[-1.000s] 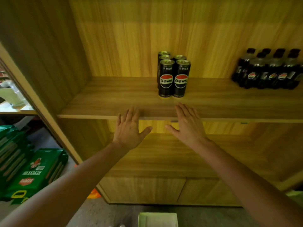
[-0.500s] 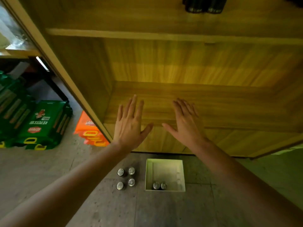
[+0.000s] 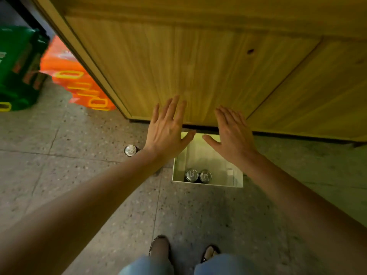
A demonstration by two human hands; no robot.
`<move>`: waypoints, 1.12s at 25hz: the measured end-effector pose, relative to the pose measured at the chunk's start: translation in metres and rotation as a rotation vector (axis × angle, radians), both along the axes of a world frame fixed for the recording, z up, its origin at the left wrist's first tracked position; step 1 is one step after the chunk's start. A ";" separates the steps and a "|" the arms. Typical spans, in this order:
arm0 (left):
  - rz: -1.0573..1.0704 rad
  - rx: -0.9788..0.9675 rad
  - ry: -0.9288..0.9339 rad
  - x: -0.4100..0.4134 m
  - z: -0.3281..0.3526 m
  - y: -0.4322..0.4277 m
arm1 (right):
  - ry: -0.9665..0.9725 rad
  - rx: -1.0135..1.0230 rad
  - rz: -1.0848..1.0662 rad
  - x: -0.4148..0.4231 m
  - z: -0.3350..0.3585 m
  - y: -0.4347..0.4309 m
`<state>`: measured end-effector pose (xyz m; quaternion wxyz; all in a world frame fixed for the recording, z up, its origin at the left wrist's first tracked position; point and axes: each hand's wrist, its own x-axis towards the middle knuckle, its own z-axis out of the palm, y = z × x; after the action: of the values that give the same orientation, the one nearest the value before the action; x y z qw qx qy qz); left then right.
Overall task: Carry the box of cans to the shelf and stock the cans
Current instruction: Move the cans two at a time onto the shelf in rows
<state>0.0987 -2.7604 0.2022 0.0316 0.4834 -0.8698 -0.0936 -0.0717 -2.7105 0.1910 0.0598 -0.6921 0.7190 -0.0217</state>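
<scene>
A white open box point(image 3: 179, 165) stands on the floor against the base of the wooden shelf unit point(image 3: 198, 66). Two cans point(image 3: 198, 175) stand upright inside it at its near left side. One more can point(image 3: 130, 150) stands on the floor left of the box, and my left forearm hides the floor beside it. My left hand point(image 3: 167, 130) and my right hand point(image 3: 232, 133) hover above the box with fingers straight and spread, palms down, holding nothing.
Green drink packs point(image 3: 17, 66) and an orange pack point(image 3: 75, 80) lie on the floor at the far left beside the shelf unit. The speckled tile floor point(image 3: 79, 175) spreads around the box. My feet point(image 3: 182, 253) stand just behind it.
My view has dropped from the shelf with the stocked cans to the floor. Both hands came down with it, still spread, and now hang over the box.
</scene>
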 end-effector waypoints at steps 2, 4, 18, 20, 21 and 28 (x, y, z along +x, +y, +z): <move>-0.017 0.012 -0.014 -0.002 -0.066 0.004 | -0.005 0.023 -0.006 -0.001 -0.068 0.006; -0.037 0.010 -0.019 -0.002 -0.121 0.009 | -0.022 0.026 -0.008 -0.002 -0.123 0.013; -0.094 0.368 0.007 -0.011 -0.303 0.082 | -0.355 0.251 -0.187 0.005 -0.299 0.082; -0.057 0.374 0.071 -0.014 -0.308 0.079 | -0.335 0.233 -0.205 0.004 -0.300 0.074; -0.046 0.367 0.094 -0.016 -0.310 0.077 | -0.321 0.233 -0.207 0.003 -0.300 0.070; 0.064 0.424 0.252 -0.032 -0.314 0.055 | -0.462 0.275 -0.255 -0.012 -0.299 0.044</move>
<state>0.0663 -2.7059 -0.1121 0.0407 0.4910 -0.8043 -0.3324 -0.0833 -2.6666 -0.1077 0.3118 -0.5583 0.7638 -0.0881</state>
